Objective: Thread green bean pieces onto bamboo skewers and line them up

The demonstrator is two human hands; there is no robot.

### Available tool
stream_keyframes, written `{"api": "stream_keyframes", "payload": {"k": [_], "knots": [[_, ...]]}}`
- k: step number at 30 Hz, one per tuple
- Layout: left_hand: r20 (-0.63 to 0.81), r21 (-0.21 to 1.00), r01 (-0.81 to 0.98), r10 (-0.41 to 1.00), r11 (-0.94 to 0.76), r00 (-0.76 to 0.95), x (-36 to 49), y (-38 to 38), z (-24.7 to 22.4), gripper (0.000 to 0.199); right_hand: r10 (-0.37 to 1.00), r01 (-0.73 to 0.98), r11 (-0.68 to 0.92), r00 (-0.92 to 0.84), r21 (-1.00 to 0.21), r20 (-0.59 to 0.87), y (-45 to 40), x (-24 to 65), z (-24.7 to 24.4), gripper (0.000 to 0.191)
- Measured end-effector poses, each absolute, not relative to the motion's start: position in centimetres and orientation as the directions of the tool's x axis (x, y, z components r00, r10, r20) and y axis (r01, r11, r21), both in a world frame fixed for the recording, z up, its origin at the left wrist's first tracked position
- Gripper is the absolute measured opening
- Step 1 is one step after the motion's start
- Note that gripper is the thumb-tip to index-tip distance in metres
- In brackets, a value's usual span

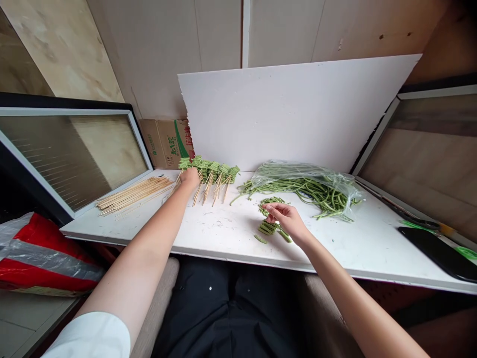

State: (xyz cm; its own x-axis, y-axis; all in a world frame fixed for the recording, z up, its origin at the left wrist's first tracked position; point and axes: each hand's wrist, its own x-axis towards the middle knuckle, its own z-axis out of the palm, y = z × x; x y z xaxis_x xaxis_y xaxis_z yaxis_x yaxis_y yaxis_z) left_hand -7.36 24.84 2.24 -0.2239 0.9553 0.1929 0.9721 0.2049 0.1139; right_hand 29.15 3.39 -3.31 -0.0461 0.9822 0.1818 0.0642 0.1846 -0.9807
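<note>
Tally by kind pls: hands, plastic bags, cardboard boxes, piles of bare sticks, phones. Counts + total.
Bare hands: 2 (left hand, right hand)
Plastic bags: 2 (clear crinkled bag, red-and-silver bag)
Printed brown cardboard box: 1
Pile of thin tan wooden sticks: 1
Flat black rectangular phone: 1
Total: 7
Individual sticks overlap too much to count.

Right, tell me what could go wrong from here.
The left hand, right at the piled green bean skewers with pale wooden sticks, might topple them. The right hand could scatter the short cut green bean pieces around it. The flat black phone-like slab, near the front edge of the white table, might get knocked off.
</note>
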Motion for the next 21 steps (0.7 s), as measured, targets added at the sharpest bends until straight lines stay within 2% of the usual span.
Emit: {"api": "stream_keyframes", "payload": {"k": [5,13,21], "knots": [[0.192,0.114,0.972,0.955,0.208,-0.227,-8.1,24.8,2.4,0.03,0.981,0.068,0.192,-0.048,-0.979,0.189,3.3,29.1,-3.3,0.053],[0.148,0.132,0.961,0.954,0.244,-0.262,-8.9,24.9,1.6,0.04,0.982,0.056,0.182,-0.054,-0.982,0.18,3.5,28.9,-3.6,0.053],[0.139,0.202,0.95,0.953,0.24,-0.27,-9.9,25.7,0.9,0.028,0.98,0.037,0.189,-0.072,-0.981,0.186,3.7,28.8,-4.0,0.054]]}}
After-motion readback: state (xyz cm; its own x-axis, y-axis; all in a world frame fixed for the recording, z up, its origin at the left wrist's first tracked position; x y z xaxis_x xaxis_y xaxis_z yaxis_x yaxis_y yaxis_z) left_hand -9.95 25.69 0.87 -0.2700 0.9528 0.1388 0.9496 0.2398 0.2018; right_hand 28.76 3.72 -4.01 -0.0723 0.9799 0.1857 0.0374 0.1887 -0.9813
